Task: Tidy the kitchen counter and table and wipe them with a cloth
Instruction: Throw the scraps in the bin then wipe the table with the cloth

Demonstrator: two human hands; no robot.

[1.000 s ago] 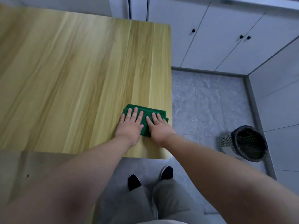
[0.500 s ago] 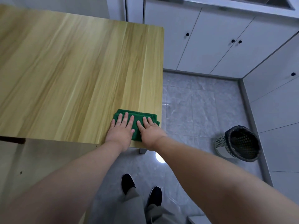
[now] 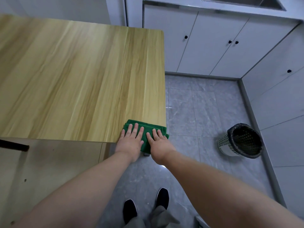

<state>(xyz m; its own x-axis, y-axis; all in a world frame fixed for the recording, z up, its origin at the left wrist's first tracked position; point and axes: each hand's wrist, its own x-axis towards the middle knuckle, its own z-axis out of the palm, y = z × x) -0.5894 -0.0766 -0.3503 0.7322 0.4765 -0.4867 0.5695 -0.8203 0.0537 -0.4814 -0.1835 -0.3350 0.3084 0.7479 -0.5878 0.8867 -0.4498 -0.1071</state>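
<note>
The fingers (image 3: 135,129) of both hands lie straight and slightly spread, flat on a folded green cloth (image 3: 146,125), pressing it and not curled round it. The left hand (image 3: 130,142) covers the cloth's left part, with its thumb stretched toward the right hand (image 3: 158,143), which lies just beside it on the right part; a strip of green shows between them. The cloth sits at the near right corner of the light wood-grain counter (image 3: 82,79). Its right end sticks out a little past the counter's right edge, and its near part reaches over the near edge under the palms. Both bare forearms run back toward the camera. Below them is a grey tiled floor (image 3: 197,112) with two black shoes (image 3: 130,209). A perforated waste basket (image 3: 223,143) with a dark liner stands on the floor well to the right. White cabinets (image 3: 205,46) with small black knobs line the far and right walls.
</note>
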